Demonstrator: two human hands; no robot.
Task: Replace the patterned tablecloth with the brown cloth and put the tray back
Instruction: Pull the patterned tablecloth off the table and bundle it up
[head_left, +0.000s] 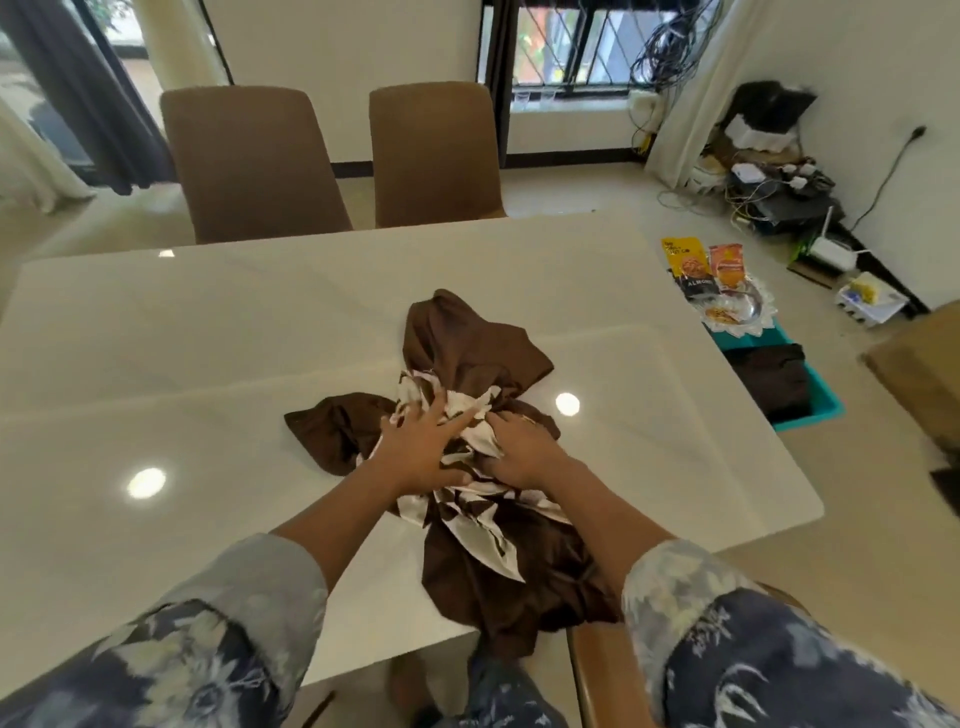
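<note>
**A:** From the head view, where is the cloth?

**B:** The patterned tablecloth (467, 467) lies bunched in a heap near the middle of the white worktop (208, 338), towards the near side. Dark brown folds show cream print between them, and one tail hangs over the near edge.

**A:** And the hands?

**B:** The left hand (421, 447) lies on top of the heap with its fingers spread, pressing it down. The right hand (519, 449) has its fingers curled into the folds and grips a fistful. I'd judge one hand pins the bundle while the other gathers it, so it comes off in one lump.

**A:** Where is the replacement?

**B:** A folded brown cloth (774, 379) sits in a teal basket (810, 410) on the floor, just past the worktop's right edge. The tray (763, 317), scalloped and white, rests at the basket's far end and carries snack packets (685, 260). It was probably parked there to keep it off the surface.

**A:** Is there room to work?

**B:** There is glossy surface all round the heap. Two chairs (249, 161) stand tucked against the far edge. The hanging tail could drag, so the bundle is best lifted towards the right, where the basket is close.
</note>
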